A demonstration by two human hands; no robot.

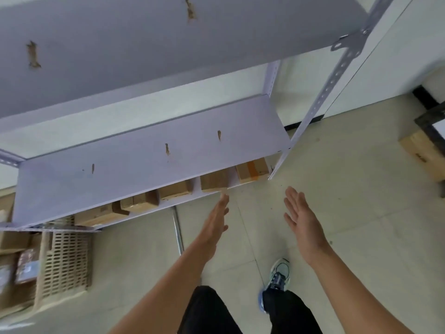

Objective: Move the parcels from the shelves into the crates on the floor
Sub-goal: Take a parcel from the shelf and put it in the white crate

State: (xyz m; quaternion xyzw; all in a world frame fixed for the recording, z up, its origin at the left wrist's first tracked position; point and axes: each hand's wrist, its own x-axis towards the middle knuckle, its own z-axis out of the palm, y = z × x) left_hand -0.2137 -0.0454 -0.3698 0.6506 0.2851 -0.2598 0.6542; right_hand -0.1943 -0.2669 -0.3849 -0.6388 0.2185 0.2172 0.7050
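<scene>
Several brown cardboard parcels sit in a row on the lowest shelf, half hidden under the white shelf board (144, 174) above them. One plain parcel (214, 180) lies just beyond the fingertips of my left hand (215, 220), which is flat, empty and stretched toward it. To its right lies a parcel with orange tape (252, 169). My right hand (303, 220) hovers open over the floor, right of the shelf edge, palm facing left. A beige slatted crate (65, 261) stands on the floor at the lower left, holding several parcels (26, 268).
A perforated metal upright (320, 102) marks the rack's right front corner. The top shelf board (168, 44) fills the upper view. A wooden block (419, 153) and dark frame stand at the right. My legs and a sneaker (279, 276) are on the tiled floor.
</scene>
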